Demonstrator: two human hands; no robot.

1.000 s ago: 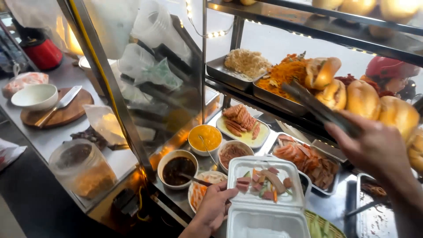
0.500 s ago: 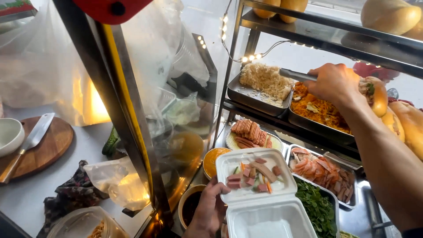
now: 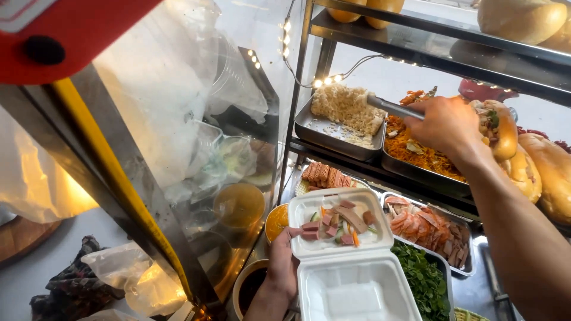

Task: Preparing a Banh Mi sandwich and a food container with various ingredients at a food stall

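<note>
Single head-worn camera, looked down and forward into glass-sided food cart from close range. Left hand (image 3: 281, 270) entered from bottom edge, right hand (image 3: 450, 126) reached in from right. Glass panel (image 3: 178, 148) and cart frame filled left half. Upper shelf (image 3: 440, 50) crossed top. No second view, no overlap.

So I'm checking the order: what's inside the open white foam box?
In the upper half of the foam box lie sliced meats with cucumber and carrot pieces; whatever lies beneath them is covered. The lower half looks empty. The left hand holds its edge.
</note>
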